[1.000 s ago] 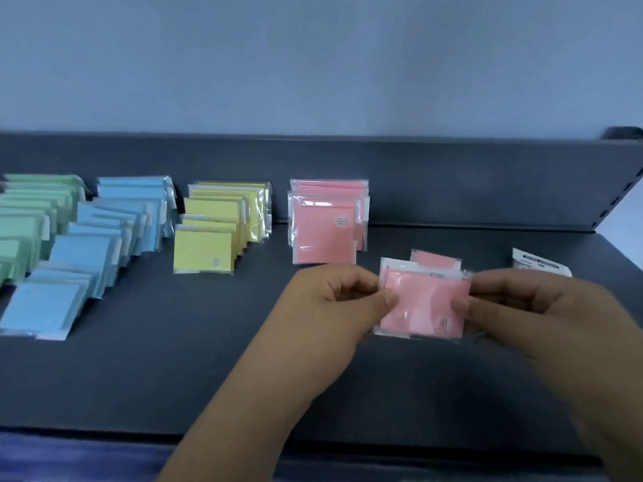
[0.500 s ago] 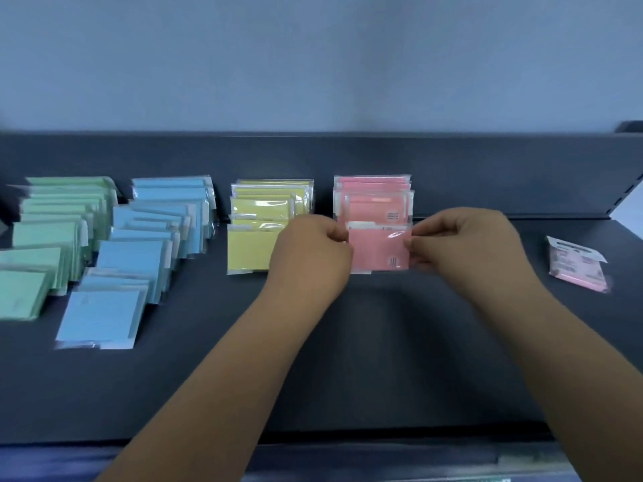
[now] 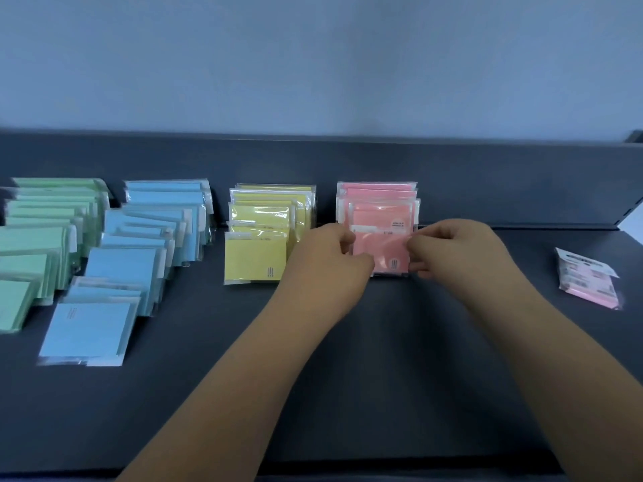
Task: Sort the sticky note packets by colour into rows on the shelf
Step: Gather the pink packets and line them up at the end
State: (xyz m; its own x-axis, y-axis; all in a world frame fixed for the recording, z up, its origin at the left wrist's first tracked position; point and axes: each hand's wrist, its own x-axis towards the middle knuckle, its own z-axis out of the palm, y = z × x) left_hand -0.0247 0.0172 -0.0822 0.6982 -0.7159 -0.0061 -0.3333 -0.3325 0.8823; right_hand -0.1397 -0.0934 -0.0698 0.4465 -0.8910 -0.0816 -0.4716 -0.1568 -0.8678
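Both hands pinch one pink packet (image 3: 381, 253) at the front of the pink row (image 3: 377, 200). The left hand (image 3: 327, 259) holds its left edge, the right hand (image 3: 452, 252) its right edge.

The left hand (image 3: 327, 259) covers the left edge of the square pink plastic-wrapped sticky note packet (image 3: 382, 252) it pinches, and the right hand (image 3: 452, 248) covers its right edge. The print on its small sticker is too small to read. Far left of the left hand, the row of green wrapped packets (image 3: 31, 245) is cut off by the frame. Well right of the right hand, the loose pink packet (image 3: 588, 280) has blurred, unreadable label print.
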